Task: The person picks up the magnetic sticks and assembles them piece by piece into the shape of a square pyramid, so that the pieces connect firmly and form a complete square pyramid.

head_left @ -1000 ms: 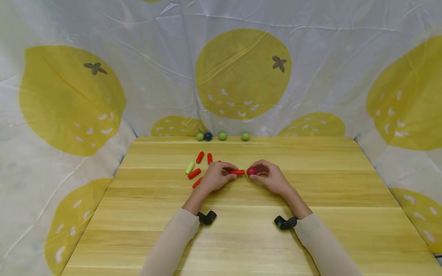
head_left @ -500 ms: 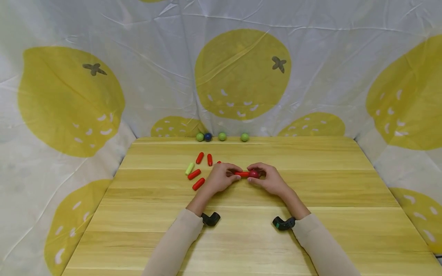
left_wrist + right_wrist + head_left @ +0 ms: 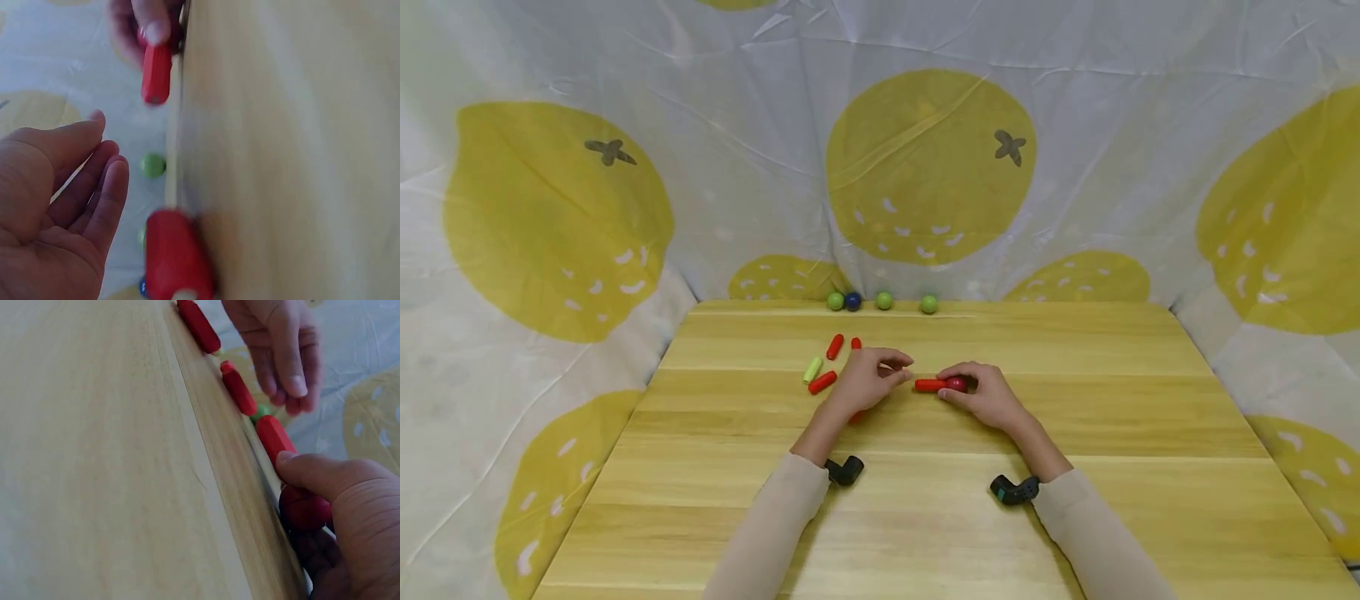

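Note:
My right hand [image 3: 994,397] pinches a short red rod [image 3: 928,385] and a dark red ball [image 3: 957,383] that sit end to end in line, the rod pointing left. In the right wrist view, the thumb lies along the end of the rod near the ball [image 3: 303,509]. My left hand [image 3: 867,379] holds nothing; its fingers are loosely bent, a short gap left of the rod's free end. Beneath and beside it lie more red rods, partly hidden by the hand. One of them [image 3: 176,255] looms large in the left wrist view.
Left of the left hand, several red rods [image 3: 822,382] and a yellow-green rod [image 3: 812,370] lie on the wooden table [image 3: 925,533]. Along the back edge stand green balls [image 3: 884,301] and a blue ball [image 3: 852,302], close against a lemon-print curtain [image 3: 760,167].
The right hand's ball and the left hand's red rod have come together end to end. My left hand has let go of the rod and drawn back left; the right hand keeps both.

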The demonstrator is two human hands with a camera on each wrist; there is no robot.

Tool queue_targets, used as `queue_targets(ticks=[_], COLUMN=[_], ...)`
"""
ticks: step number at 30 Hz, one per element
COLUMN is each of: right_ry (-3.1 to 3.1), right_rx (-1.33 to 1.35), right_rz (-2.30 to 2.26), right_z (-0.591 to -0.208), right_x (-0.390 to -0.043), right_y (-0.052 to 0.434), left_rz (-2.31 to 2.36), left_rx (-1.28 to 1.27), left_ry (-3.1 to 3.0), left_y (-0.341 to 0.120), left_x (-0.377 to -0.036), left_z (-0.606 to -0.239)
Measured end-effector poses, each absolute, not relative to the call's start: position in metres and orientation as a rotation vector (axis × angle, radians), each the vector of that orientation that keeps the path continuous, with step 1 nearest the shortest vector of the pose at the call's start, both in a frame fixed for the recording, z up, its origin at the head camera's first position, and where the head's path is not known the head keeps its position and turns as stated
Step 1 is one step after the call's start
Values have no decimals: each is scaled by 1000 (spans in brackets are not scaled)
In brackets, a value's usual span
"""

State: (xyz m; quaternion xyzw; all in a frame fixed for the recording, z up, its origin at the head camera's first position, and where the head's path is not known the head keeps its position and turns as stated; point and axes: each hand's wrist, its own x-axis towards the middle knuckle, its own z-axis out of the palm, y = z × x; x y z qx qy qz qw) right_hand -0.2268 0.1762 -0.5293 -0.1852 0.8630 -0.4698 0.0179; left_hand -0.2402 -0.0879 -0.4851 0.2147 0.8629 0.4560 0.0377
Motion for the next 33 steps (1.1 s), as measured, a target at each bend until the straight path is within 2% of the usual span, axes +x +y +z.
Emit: queue_targets(ticks=[14, 19, 33], right_ry=[2641, 2639, 2637], right_rx=[-565, -573, -561], right_rz=[-1509, -1502, -1499], right_z=[-530, -530, -530], right_x=[-222, -222, -225], right_y=[180, 179, 179], left_rz=[1314, 1253, 1077], left_rx=[394, 323, 576], left_ry=[2822, 2846, 2975], left_y=[-179, -197, -197], left_x=[-302, -321, -345], left_z=[-474, -472, -481])
